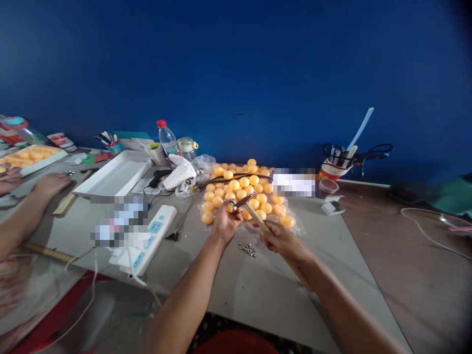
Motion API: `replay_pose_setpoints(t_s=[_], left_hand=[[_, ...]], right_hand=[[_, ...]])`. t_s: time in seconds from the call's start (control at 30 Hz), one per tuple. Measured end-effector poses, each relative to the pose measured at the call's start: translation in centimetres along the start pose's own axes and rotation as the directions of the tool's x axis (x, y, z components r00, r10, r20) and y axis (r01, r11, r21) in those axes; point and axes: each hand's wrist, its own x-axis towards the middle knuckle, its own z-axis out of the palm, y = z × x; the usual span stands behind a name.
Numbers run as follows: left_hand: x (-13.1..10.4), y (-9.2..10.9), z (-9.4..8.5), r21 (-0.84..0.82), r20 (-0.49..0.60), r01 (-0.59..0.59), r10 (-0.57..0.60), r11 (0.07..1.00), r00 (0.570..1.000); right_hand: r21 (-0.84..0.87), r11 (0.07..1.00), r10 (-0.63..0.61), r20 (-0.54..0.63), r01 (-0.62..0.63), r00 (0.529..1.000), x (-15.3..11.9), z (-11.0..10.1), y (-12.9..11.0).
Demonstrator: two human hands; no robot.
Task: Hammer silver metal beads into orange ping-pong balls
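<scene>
My left hand (pixel 225 223) is closed round a small shiny metal piece (pixel 231 206), palm partly turned up. A dark pointed blade (pixel 244 200) reaches over that hand, and where it is held is unclear. Gripped in my right hand (pixel 276 237) is a pale wooden stick (pixel 257 218), its upper end close to the blade. Several orange balls (pixel 287 221) lie on clear plastic just beyond both hands. Between my forearms, a cluster of small metal balls (pixel 247 250) rests on the grey table (pixel 254 295).
A white power strip (pixel 158 233) with cables lies left. Behind it are a white tray (pixel 117 173) and a red-capped bottle (pixel 166 140). A tool cup (pixel 333 169) stands back right. At far left, another person's hands (pixel 51 186) are over the table near a box of orange balls (pixel 33 156).
</scene>
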Motion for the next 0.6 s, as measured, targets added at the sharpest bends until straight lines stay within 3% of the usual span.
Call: replay_pose_setpoints(t_s=[0.6], left_hand=[[0.05, -0.04, -0.05, 0.002, -0.014, -0.003, 0.003, 1.000, 1.000]], right_hand=[[-0.020, 1.000, -0.012, 0.003, 0.012, 1.000, 0.08, -0.06, 0.14]])
